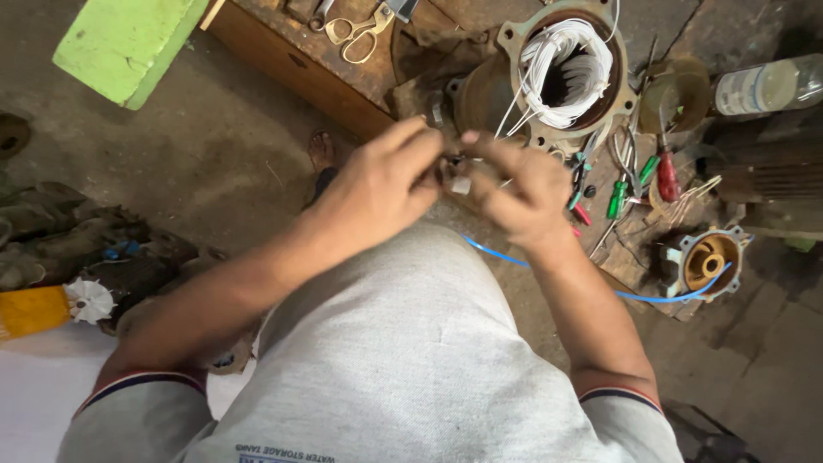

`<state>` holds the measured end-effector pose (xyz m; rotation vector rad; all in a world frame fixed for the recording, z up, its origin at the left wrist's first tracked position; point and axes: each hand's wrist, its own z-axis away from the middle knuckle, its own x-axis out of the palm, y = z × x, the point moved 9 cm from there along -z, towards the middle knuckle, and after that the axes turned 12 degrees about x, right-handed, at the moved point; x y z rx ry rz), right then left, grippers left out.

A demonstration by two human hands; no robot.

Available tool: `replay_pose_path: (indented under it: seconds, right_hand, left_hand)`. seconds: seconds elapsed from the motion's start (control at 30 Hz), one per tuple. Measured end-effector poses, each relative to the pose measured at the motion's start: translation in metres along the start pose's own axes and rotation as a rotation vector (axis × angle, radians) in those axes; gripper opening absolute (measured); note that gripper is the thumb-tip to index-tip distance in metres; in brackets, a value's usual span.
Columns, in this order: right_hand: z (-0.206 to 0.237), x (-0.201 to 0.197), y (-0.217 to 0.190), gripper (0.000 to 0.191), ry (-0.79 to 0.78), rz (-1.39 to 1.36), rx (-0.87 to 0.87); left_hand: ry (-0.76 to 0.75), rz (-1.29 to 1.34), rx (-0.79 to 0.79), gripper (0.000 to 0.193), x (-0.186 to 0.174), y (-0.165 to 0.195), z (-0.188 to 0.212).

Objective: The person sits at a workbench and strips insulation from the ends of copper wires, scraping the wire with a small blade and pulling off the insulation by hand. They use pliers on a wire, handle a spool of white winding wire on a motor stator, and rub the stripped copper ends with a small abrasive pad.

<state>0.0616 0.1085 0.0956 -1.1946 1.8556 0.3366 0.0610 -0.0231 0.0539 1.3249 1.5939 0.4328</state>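
My left hand point(381, 184) and my right hand point(514, 193) meet in front of my chest, fingertips pinched together on thin white wires and a small pale sleeve piece point(460, 184). The wires run up to a round metal motor housing point(561, 73) filled with white wire coils, standing just beyond my hands. Both hands work close to the housing's lower rim. Exactly which finger holds which wire is hidden by my knuckles.
Screwdrivers with red and green handles point(639, 180) and pliers lie right of the housing. A brass-coloured pump cover point(707, 261) with a blue tube sits lower right. Scissors point(360, 30) rest on a wooden bench. A green block point(129, 43) is top left, a bottle point(767, 86) top right.
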Motion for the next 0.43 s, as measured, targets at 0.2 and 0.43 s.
replay_pose_path:
  seconds: [0.2,0.43]
  right_hand:
    - [-0.024,0.023,0.053,0.01,-0.188,-0.094,0.526]
    - [-0.039,0.026,0.055,0.017,-0.243,-0.077,0.619]
  left_hand:
    - [-0.028,-0.139,0.052,0.019,0.008,0.011,0.002]
    - [-0.038,-0.436,0.258,0.033,0.026,0.011,0.007]
